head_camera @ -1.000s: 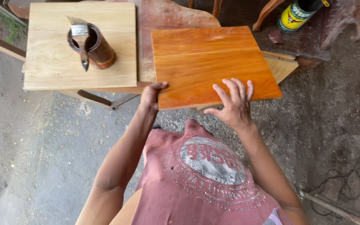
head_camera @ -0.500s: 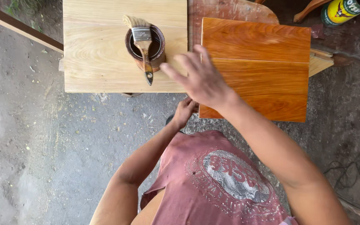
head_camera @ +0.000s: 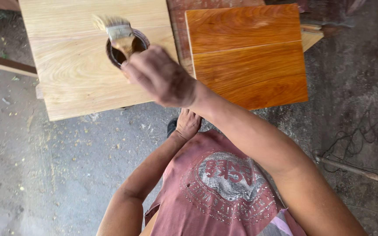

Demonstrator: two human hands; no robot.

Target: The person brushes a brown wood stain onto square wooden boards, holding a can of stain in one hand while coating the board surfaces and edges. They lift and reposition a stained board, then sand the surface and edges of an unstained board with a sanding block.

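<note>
Over the pale worktop, right hand grips the paintbrush.
Bristles up, handle down by the brown tin, fingers closed around it; left hand rests below the stained orange board, grip unclear; the board lies just beside the worktop.

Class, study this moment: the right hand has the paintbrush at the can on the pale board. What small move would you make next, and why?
Probably dip the bristles into the can. The right hand grips the paintbrush by its handle, bristles up and away from the opening, so it likely needs loading first. The orange board looks coated, the pale board bare. The left hand holds nothing.
</note>
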